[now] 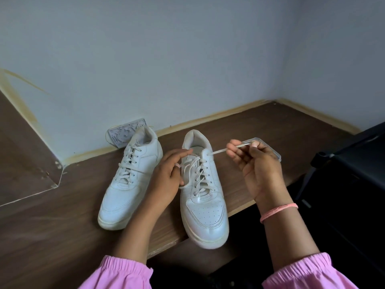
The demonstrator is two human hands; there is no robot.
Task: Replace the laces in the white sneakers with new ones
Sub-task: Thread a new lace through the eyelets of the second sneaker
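head view: two white sneakers side by side on a brown counter [260, 130], toes toward 6 o'clock. at 9 o'clock of the pair, left sneaker [129, 180], fully laced, untouched. at 3 o'clock of it, right sneaker [203, 190], toe just past the counter edge. right hand [255, 163] closed in a pinch on a lace end [218, 151], drawn taut toward 2 o'clock from the top eyelet. left hand [166, 174] loosely curled at the sneaker's 9 o'clock side, fingertips on a slack lace loop [187, 170]. clear tray [270, 149] behind the right hand. patterned packet [125, 132] against the wall at 12 o'clock of the left sneaker. pink band [278, 211] on the right wrist.
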